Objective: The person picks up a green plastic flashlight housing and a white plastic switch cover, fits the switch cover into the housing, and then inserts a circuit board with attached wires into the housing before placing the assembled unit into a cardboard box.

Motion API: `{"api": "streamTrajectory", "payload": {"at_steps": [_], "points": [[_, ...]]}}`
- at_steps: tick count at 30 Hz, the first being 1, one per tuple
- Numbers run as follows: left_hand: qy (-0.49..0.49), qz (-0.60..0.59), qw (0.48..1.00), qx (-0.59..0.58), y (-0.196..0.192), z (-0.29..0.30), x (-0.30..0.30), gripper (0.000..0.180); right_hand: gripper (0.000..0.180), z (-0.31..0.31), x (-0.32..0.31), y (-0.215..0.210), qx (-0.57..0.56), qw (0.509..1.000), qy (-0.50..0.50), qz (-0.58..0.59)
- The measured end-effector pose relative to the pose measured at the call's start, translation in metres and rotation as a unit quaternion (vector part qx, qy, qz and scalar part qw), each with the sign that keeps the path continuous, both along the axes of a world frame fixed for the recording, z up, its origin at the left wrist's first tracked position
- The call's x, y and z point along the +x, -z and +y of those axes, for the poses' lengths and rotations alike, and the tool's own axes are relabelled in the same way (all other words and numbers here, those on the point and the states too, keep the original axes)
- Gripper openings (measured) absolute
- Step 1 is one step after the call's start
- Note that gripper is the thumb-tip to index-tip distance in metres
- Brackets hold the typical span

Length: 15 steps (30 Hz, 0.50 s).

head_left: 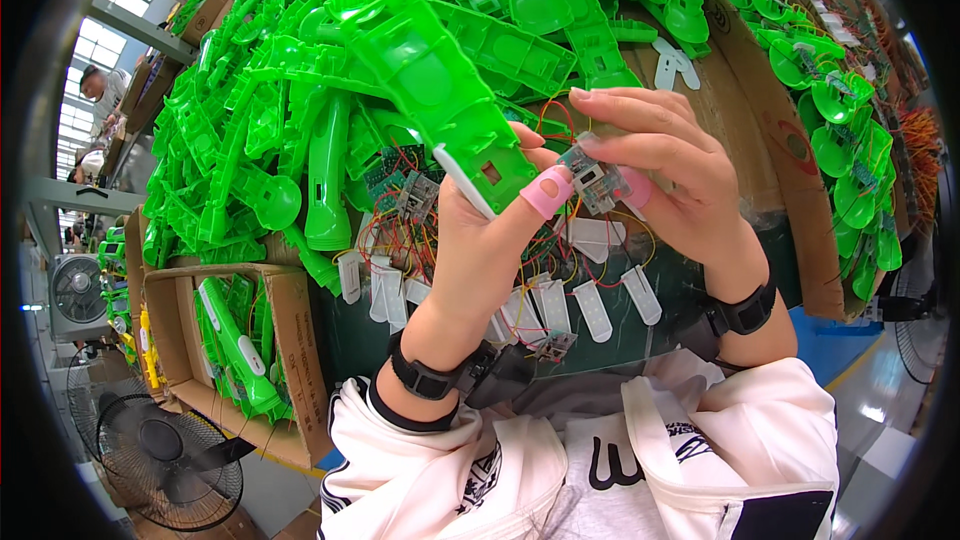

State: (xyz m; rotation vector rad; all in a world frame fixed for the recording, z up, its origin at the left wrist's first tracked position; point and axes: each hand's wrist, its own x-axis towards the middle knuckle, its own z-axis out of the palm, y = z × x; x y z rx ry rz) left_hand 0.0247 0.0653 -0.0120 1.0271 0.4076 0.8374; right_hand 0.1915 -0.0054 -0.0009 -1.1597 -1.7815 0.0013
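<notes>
head view, left hand [480, 240] fingers clamp green handle shell [435, 90], long axis up-left, right hand [665, 170] fingers pinch small circuit board [595, 178]

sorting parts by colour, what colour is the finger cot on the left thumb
Pink. The finger cot on the left hand shows best in the head view, beside the green plastic shell.

The space behind and above the raised hands is blocked by a tall heap of green plastic shells [330, 90], which reaches right down to the table. The strip of dark table [350, 335] just in front of the body is cluttered with white plastic pieces [590, 305] and tangled wired circuit boards [405, 195], so little bare surface is left. Passage to the left is closed by an open cardboard box [285, 340] and to the right by a tall cardboard wall [790, 160].
</notes>
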Motion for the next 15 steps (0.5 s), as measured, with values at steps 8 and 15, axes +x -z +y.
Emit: {"api": "streamTrajectory", "payload": {"at_steps": [8, 15], "points": [[0.013, 0.023, 1.0, 0.005, 0.002, 0.002, 0.002, 0.032, 0.022, -0.01, 0.006, 0.003, 0.027, 0.936, -0.101, 0.337], [-0.021, -0.056, 0.995, 0.085, 0.002, -0.002, 0.002, 0.041, 0.027, -0.018, -0.012, -0.003, -0.095, 0.868, -0.091, 0.479]]}}
